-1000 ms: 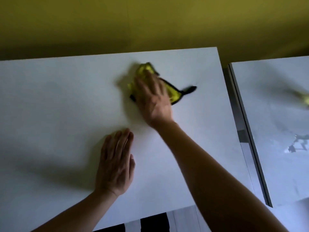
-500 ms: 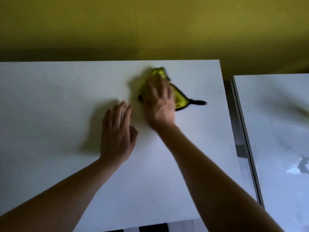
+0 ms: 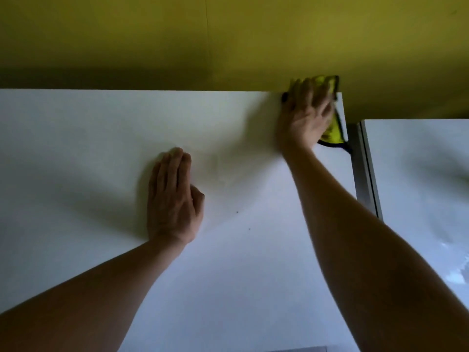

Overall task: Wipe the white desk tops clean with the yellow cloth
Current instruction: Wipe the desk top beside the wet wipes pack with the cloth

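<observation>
A yellow cloth [image 3: 333, 129] with a dark edge lies at the far right corner of the near white desk top [image 3: 101, 138], partly pushed up against the wall. My right hand [image 3: 305, 115] presses flat on the cloth with fingers spread and covers most of it. My left hand [image 3: 172, 199] rests flat on the middle of the same desk top, fingers straight and together, holding nothing. A second white desk top [image 3: 418, 174] stands to the right across a narrow gap.
A yellow-green wall [image 3: 228, 39] runs along the back edge of both desks. The grey gap [image 3: 357, 158] between the desks lies just right of the cloth. A few small dark specks [image 3: 237, 212] sit on the near desk.
My right hand has swept the cloth from the middle back of the desk to its far right corner. My left hand has stayed flat on the desk, shifted slightly.
</observation>
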`<act>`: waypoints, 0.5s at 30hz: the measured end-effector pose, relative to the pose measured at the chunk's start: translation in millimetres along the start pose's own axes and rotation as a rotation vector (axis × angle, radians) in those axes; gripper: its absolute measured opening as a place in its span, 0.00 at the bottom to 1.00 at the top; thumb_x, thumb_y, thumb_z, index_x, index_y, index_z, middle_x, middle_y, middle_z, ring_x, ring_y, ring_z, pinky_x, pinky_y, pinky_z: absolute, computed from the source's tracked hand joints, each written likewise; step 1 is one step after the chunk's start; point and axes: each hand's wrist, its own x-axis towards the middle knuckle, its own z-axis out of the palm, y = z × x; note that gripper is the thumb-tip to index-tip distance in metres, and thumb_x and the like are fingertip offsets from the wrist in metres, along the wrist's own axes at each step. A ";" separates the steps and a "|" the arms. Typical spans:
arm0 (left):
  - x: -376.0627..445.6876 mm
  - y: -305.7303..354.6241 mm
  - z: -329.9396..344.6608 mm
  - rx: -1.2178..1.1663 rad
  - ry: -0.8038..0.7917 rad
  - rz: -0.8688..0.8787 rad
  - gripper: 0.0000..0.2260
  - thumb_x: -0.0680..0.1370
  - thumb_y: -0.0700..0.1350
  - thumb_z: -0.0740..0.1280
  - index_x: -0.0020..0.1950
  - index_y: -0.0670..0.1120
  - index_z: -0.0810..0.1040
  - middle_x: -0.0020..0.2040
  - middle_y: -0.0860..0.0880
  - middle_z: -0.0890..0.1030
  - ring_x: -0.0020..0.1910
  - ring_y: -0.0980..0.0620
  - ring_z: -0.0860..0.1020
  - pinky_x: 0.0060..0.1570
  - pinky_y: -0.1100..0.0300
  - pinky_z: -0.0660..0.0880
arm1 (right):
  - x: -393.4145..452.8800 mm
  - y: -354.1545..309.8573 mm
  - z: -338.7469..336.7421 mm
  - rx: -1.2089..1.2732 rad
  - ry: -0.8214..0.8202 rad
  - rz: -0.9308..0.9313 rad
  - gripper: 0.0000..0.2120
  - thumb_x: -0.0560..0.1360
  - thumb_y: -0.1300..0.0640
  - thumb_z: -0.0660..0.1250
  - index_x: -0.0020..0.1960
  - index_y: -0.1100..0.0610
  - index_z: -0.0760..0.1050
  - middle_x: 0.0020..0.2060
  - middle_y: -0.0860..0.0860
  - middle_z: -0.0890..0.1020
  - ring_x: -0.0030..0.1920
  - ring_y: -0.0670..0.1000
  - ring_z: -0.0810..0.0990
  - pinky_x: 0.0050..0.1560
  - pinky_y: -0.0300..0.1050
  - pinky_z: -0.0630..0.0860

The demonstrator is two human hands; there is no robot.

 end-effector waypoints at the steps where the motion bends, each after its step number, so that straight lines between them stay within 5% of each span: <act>1: -0.1 0.1 -0.8 0.002 -0.006 -0.003 0.28 0.78 0.41 0.58 0.79 0.37 0.66 0.80 0.38 0.66 0.80 0.37 0.63 0.80 0.42 0.59 | -13.8 -14.9 4.7 -0.021 -0.051 -0.093 0.28 0.82 0.43 0.54 0.80 0.49 0.60 0.80 0.58 0.55 0.78 0.61 0.56 0.78 0.54 0.52; 5: 0.0 -1.2 -2.0 0.026 -0.030 -0.004 0.28 0.79 0.43 0.56 0.79 0.37 0.66 0.79 0.37 0.67 0.79 0.36 0.64 0.80 0.42 0.59 | -82.6 -87.8 27.0 0.033 -0.272 -0.657 0.27 0.81 0.41 0.58 0.77 0.47 0.65 0.79 0.58 0.59 0.78 0.62 0.58 0.77 0.54 0.55; 8: -0.7 -3.9 -2.2 0.033 -0.032 0.014 0.29 0.79 0.45 0.55 0.79 0.36 0.65 0.79 0.36 0.67 0.78 0.35 0.65 0.79 0.41 0.59 | -93.6 -102.4 29.4 0.076 -0.327 -0.800 0.25 0.81 0.39 0.58 0.75 0.45 0.69 0.78 0.55 0.63 0.77 0.60 0.60 0.77 0.55 0.55; 11: -0.1 -2.9 -2.0 0.032 0.000 0.038 0.28 0.79 0.43 0.57 0.79 0.36 0.66 0.78 0.36 0.67 0.78 0.35 0.65 0.79 0.41 0.59 | -52.7 -69.3 23.4 -0.047 -0.256 -0.710 0.26 0.81 0.38 0.56 0.77 0.45 0.65 0.79 0.56 0.61 0.77 0.59 0.59 0.76 0.51 0.55; 15: 1.9 -0.1 -2.4 0.021 -0.003 0.031 0.28 0.79 0.43 0.57 0.78 0.37 0.66 0.79 0.37 0.67 0.78 0.36 0.64 0.80 0.42 0.57 | 14.8 15.4 -4.5 -0.113 -0.093 -0.252 0.26 0.82 0.40 0.54 0.78 0.46 0.64 0.78 0.57 0.62 0.75 0.59 0.62 0.74 0.49 0.58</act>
